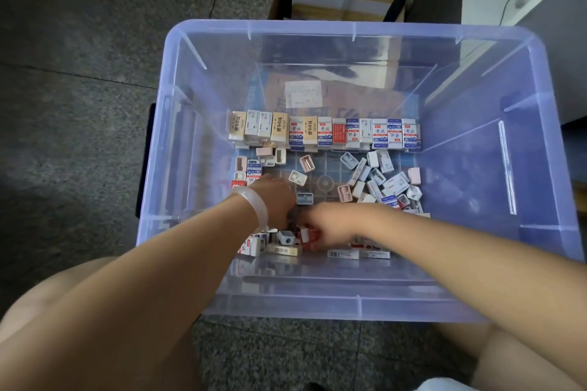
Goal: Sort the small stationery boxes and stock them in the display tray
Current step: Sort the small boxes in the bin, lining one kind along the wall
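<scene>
Clear plastic bin (pixel 536 136) on speckled stone floor (pixel 79 89). Small cardboard boxes (pixel 324 133) stand in a neat row at the far side; loose ones (pixel 386 182) lie scattered right. Bare ribbed bottom between. Left hand (pixel 276 200) reaches down, fingers hidden, grip unclear. Right hand (pixel 330 225) pinches a red box (pixel 313 236), apparently.

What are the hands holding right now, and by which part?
Right hand looks closed on a small red box, by its right end. Left hand reaches down among the loose boxes; its fingers are hidden, so cannot tell.
</scene>
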Tool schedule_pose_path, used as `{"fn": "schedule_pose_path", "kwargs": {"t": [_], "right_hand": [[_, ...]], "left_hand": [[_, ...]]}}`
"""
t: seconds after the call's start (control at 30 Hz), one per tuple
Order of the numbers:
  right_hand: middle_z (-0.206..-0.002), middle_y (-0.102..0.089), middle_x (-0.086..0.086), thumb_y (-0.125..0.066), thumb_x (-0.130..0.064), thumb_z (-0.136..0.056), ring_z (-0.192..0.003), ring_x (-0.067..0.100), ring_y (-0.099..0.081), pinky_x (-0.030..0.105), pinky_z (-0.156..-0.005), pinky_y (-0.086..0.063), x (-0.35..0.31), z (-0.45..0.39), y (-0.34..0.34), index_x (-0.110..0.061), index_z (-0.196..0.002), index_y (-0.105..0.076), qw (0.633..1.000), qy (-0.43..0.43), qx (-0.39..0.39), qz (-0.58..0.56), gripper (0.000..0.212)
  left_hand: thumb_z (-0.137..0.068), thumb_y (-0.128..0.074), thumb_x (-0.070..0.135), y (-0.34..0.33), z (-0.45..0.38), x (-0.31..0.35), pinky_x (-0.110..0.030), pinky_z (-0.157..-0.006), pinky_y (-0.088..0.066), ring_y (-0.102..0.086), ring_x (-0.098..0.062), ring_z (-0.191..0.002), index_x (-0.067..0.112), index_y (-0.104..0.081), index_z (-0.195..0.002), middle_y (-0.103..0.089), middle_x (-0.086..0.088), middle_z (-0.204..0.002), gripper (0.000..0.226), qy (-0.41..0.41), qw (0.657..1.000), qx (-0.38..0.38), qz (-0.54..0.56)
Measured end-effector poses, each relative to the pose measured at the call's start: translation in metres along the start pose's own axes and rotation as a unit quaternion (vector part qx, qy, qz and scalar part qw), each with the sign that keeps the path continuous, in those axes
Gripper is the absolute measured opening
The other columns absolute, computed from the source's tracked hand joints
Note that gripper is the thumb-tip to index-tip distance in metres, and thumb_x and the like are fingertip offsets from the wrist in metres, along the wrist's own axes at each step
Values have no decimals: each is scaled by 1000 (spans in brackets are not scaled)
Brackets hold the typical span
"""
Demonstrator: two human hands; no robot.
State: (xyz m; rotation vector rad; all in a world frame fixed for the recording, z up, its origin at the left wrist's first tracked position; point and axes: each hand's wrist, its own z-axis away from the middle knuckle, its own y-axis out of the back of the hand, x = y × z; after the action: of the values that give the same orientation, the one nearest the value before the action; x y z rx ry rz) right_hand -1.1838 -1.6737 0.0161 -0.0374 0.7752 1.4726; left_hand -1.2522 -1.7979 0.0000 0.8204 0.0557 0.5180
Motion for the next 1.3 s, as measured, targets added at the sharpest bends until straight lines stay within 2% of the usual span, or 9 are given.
{"fn": "schedule_pose_path", "kwargs": {"t": [0.1,0.2,0.37,0.47,0.53,0.67,0.87,1.13,1.3], "right_hand": [[-84,-52,4,-60,-18,-89,-77,21,-51,28,-62,-38,-5,-2,-3,-6,-117,-55,998,-6,-11,60,32],[-84,-51,2,-60,-15,-88,-78,21,-50,24,-55,-35,-1,-2,1,-6,-111,-56,999,-11,-20,40,25],[-102,-59,3,-59,-15,-88,-90,21,-56,26,-73,-44,4,4,7,-12,-114,-55,996,-14,35,-81,27],[-80,-54,-3,-58,-15,-88,-76,18,-54,24,-63,-44,13,9,13,-15,-85,-54,996,-47,38,-64,5],[-73,-51,-3,-59,-18,-88,-71,18,-51,24,-58,-41,20,13,17,-15,-78,-53,996,-78,-3,-36,12],[-93,-61,3,-59,-26,-89,-84,20,-55,26,-70,-44,18,9,11,-6,-108,-61,995,-85,-38,-41,27],[-137,-48,12,-57,-30,-92,-121,27,-49,32,-97,-41,7,-4,4,-2,-137,-41,990,-129,-24,-43,55],[-142,-42,12,-60,-31,-90,-126,28,-45,31,-100,-39,8,-7,1,-5,-143,-32,988,-128,-49,-71,66],[-124,-55,8,-61,-34,-89,-106,22,-54,26,-84,-42,9,-4,4,-5,-128,-50,984,-120,-83,-102,50]], "left_hand": [[-91,-52,30,2,0,-2,-27,-74,-41,-59,-20,-90,12,-65,-107,-61,-3,-106,27,13,999,-16,43],[-90,-56,22,1,-1,-4,-33,-76,-54,-63,-22,-87,15,-65,-108,-64,-3,-104,21,25,997,-28,67],[-93,-49,11,4,-3,-8,-39,-83,-54,-64,-25,-93,8,-61,-114,-64,-8,-109,24,37,993,-33,107],[-95,-43,4,10,-1,-9,-34,-81,-51,-60,-24,-89,6,-57,-112,-62,-9,-107,22,46,991,-3,128],[-95,-42,3,15,0,-9,-31,-76,-47,-54,-21,-81,6,-56,-107,-61,-9,-101,19,45,990,14,135],[-96,-40,5,17,-1,-9,-30,-71,-46,-51,-20,-74,11,-50,-93,-56,-6,-88,12,47,987,42,146],[-97,-41,5,17,1,-9,-31,-75,-48,-53,-20,-76,8,-55,-101,-58,-6,-90,16,54,987,21,149],[-97,-40,5,21,5,-7,-29,-73,-46,-51,-19,-74,5,-55,-104,-53,-4,-85,17,65,985,26,158],[-95,-40,0,24,7,-8,-26,-61,-44,-52,-21,-72,9,-49,-122,-58,-10,-94,30,115,966,68,219]]}}
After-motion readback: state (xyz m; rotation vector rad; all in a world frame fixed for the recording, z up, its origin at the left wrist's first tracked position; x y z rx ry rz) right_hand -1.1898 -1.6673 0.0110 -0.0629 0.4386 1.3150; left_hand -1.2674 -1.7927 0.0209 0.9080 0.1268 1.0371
